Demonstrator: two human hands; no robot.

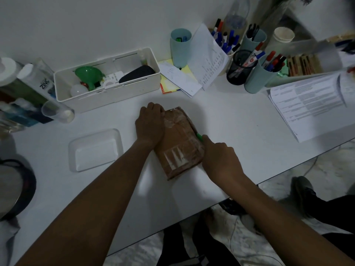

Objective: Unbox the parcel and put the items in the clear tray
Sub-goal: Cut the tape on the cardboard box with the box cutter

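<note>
Far to the left of the parcel stand some bottles [36, 83] at the edge of the white table [240, 120]. The clear tray [95, 149] lies flat on the table, near the parcel's left side but not touching it. Nothing can be seen in it. Behind the tray, and to the back left of the parcel, is a white box [107, 81] with a green funnel [87, 73] and other small things inside.

The left hand [150, 124] rests on the parcel's left side. Its fingers bend over the far edge and hold the parcel down. The parcel [180, 144] is a brown box wrapped in shiny tape. It lies flat in the middle of the table and is closed.

The right hand [221, 156] is at the parcel's right edge. Its fingers are curled tight round a small green tool [199, 136], and the tip touches the parcel's right side.

Back right of the parcel stand cups of pens [257, 73]. Far right lie printed papers [311, 100].
</note>
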